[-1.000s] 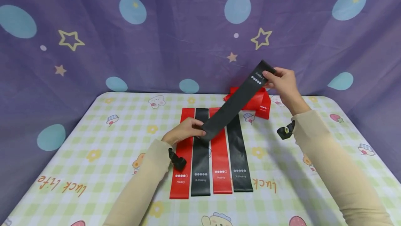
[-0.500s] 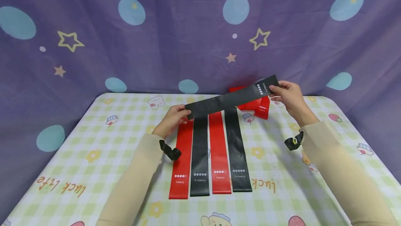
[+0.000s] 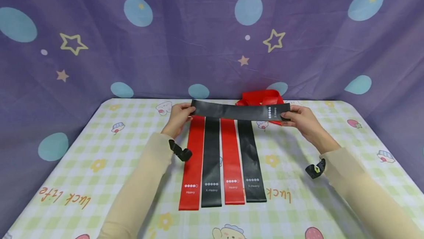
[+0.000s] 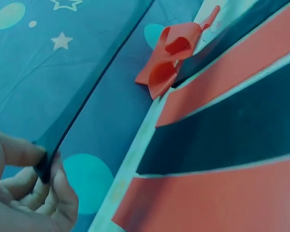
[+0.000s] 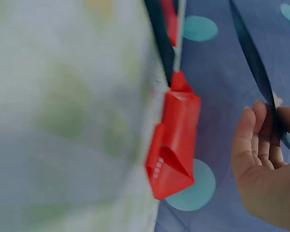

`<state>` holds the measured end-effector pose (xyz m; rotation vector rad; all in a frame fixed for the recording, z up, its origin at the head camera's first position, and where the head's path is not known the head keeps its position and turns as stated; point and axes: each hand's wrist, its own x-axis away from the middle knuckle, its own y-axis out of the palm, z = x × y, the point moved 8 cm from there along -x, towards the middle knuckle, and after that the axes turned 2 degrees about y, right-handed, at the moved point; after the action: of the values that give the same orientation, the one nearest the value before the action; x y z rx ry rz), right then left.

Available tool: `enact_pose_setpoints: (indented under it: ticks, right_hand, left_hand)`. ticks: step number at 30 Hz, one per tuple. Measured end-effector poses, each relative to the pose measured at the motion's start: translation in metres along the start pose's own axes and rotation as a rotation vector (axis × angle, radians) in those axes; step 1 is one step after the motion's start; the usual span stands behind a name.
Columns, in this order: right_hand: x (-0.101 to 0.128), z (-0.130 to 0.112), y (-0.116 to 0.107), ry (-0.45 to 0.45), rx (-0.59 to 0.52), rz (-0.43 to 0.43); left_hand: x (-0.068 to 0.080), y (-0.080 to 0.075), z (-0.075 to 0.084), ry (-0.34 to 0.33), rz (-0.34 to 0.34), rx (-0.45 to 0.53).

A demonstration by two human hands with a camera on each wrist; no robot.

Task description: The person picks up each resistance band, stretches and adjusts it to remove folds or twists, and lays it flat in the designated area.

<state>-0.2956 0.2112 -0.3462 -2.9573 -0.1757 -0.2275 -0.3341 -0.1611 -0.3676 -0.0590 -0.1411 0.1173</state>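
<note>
Two ends of the black band (image 3: 241, 111) are pinched, one by my left hand (image 3: 177, 120), one by my right hand (image 3: 307, 124), in the air near the far ends of four flat bands (image 3: 232, 154), so I think I should pull evenly and avoid twisting.

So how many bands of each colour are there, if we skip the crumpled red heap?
Black: 3 (left flat black band, right flat black band, held black band)
Red: 2 (left flat red band, right flat red band)
Total: 5
</note>
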Motion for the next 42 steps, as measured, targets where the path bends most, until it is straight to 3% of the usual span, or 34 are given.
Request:
enact_pose_setpoints:
  ticks: [4,9,13,19,23,28,42]
  right_hand:
    - [0.012,0.017,0.008,0.030,0.038,-0.065]
    - [0.032,0.037,0.016,0.094,0.037,-0.119]
    - [0.043,0.055,0.022,0.116,-0.017,-0.187]
    - [0.061,0.068,0.035,0.106,-0.123,-0.379]
    - [0.074,0.072,0.045,0.168,-0.036,-0.457]
    - [0.091,0.076,0.054,0.170,0.058,-0.556]
    - [0.128,0.081,0.071,0.188,0.037,-0.807]
  left_hand:
    - [-0.002,0.003,0.008,0.015,0.033,-0.027]
    - [-0.006,0.014,0.015,0.065,0.025,-0.028]
    - [-0.010,0.018,0.019,0.111,0.038,-0.046]
    - [-0.017,0.026,0.028,0.191,0.047,-0.107]
    - [-0.020,0.037,0.032,0.198,0.045,-0.148]
    - [-0.019,0.058,0.035,0.201,0.045,-0.203]
    - [-0.014,0.112,0.033,0.331,-0.115,-0.386]
